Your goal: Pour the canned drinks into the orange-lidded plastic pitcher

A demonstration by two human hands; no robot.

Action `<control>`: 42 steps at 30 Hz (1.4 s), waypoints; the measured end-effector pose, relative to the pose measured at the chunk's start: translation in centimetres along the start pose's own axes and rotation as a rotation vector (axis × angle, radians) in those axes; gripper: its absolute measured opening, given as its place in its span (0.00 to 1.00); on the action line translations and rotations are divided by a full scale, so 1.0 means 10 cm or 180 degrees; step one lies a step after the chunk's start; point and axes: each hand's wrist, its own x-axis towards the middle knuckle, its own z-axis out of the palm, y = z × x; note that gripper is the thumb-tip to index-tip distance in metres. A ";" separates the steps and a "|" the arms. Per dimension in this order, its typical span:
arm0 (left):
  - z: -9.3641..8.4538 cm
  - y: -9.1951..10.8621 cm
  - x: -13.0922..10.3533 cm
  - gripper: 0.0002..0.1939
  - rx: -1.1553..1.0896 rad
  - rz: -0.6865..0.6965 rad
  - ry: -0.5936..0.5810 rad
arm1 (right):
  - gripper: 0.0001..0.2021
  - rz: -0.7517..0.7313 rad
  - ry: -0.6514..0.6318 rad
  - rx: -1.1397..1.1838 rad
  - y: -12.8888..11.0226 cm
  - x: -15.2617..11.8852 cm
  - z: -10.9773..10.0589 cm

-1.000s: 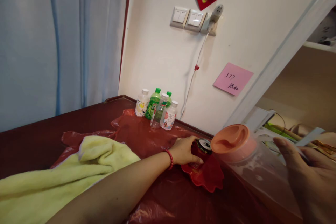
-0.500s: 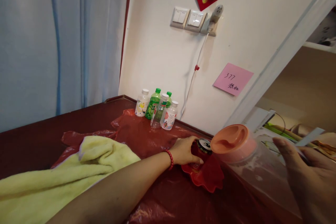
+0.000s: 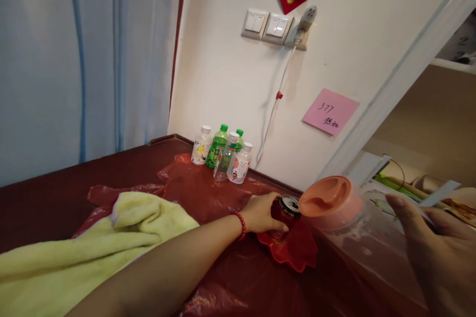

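My left hand (image 3: 263, 214), with a red bead bracelet at the wrist, is closed round a red drink can (image 3: 290, 205) whose silver top faces up. The can is in or just behind a red dish with a wavy rim (image 3: 297, 250); its lower part is hidden, so I cannot tell which. On the right, my right hand (image 3: 435, 242) grips a clear plastic pitcher (image 3: 366, 245) by its handle side. The pitcher leans to the left, and its orange lid (image 3: 327, 197) comes close to the can's top.
Several bottles (image 3: 224, 156) with white and green caps stand at the back against the wall. A yellow towel (image 3: 141, 228) lies at the left on the dark red table (image 3: 122, 171). A white cord (image 3: 277, 96) hangs from the socket. Shelves (image 3: 420, 109) with items stand at the right.
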 end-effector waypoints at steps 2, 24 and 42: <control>0.00 0.00 0.00 0.43 0.0000 0.0010 -0.0008 | 0.28 0.0031 -0.0029 0.0015 -0.01 0.00 0.00; 0.00 0.00 0.00 0.43 -0.0045 0.0028 0.0008 | 0.31 0.0152 -0.0054 0.0064 -0.19 -0.03 -0.07; 0.00 0.01 0.00 0.43 -0.0015 0.0033 0.0004 | 0.29 0.0074 0.0002 -0.0030 -0.08 -0.01 0.00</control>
